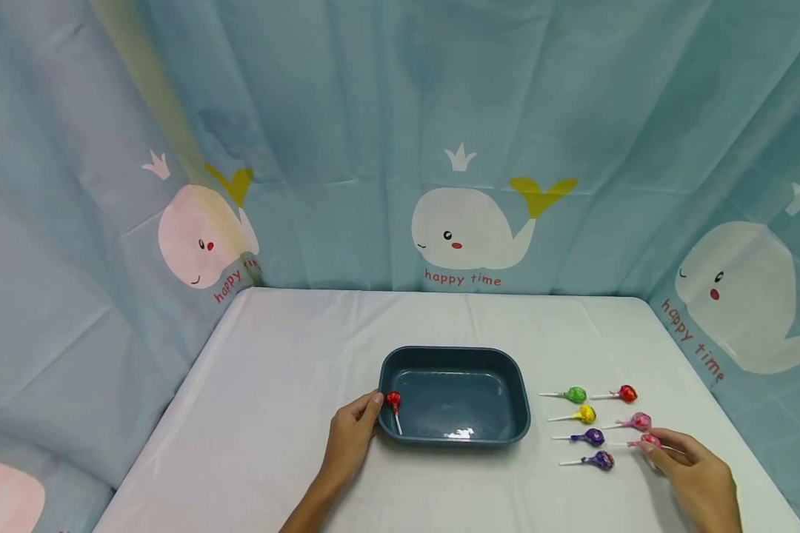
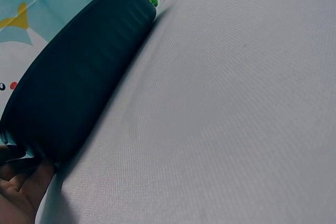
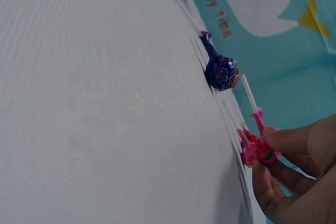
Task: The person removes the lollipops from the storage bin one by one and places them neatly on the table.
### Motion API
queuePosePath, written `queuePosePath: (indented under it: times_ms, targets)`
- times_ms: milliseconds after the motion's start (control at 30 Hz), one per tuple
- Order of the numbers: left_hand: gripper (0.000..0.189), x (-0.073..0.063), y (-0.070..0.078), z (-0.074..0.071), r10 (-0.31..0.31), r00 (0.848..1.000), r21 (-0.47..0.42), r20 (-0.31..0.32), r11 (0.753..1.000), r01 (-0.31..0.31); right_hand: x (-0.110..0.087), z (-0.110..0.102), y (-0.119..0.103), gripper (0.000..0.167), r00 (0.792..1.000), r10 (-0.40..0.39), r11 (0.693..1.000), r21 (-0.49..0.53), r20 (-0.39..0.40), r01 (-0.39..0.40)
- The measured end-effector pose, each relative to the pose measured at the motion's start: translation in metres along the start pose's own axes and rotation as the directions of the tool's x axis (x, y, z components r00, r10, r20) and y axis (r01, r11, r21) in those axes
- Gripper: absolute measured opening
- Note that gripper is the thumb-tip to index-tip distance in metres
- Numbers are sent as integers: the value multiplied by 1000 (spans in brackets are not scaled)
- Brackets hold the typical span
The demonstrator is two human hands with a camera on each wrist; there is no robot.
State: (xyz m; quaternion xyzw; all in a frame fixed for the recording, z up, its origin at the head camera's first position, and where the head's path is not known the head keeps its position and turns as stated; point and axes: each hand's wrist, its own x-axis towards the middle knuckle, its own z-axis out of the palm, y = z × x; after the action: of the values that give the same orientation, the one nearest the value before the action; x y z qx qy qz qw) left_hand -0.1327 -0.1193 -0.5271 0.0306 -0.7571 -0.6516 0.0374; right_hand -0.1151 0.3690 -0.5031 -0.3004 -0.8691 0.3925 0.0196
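Note:
My left hand [image 1: 350, 438] grips the left edge of a dark blue rectangular tray [image 1: 456, 403]; in the left wrist view its thumb and fingers are at the tray's end wall. Inside the tray, near that hand, lies a red lollipop [image 1: 393, 400] with a white stick. Over on the right, my right hand [image 1: 698, 472] pinches a pink lollipop [image 3: 266, 152] by its wrapped head, its stick pointing away from the fingers. Another pink lollipop [image 1: 639, 421] lies just beyond the held one. Closer to the tray is a purple lollipop [image 1: 603, 460].
Between tray and right hand lie a green lollipop [image 1: 576, 394], a yellow lollipop [image 1: 586, 414], a second purple lollipop [image 1: 594, 437] and another red lollipop [image 1: 627, 393]. All rest on a white-covered table [image 1: 293, 355]. A blue whale-print curtain [image 1: 347, 237] stands behind and at both sides.

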Motion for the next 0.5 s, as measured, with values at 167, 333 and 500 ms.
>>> queuePosePath:
  times_ms: [167,333,500]
  targets:
    - [50,-2,1,-1,11,1000,8,-8,1000,-11,2,2,2,51,1000,-30,999,-24,3,30]
    - [51,-1,0,0,11,1000,11,-5,1000,-11,5,3,6,53,1000,-12,1000,-14,12,12]
    - [51,-1,0,0,7,1000,75,-17,997,-6,7,4,10,53,1000,-15,1000,-26,1,15]
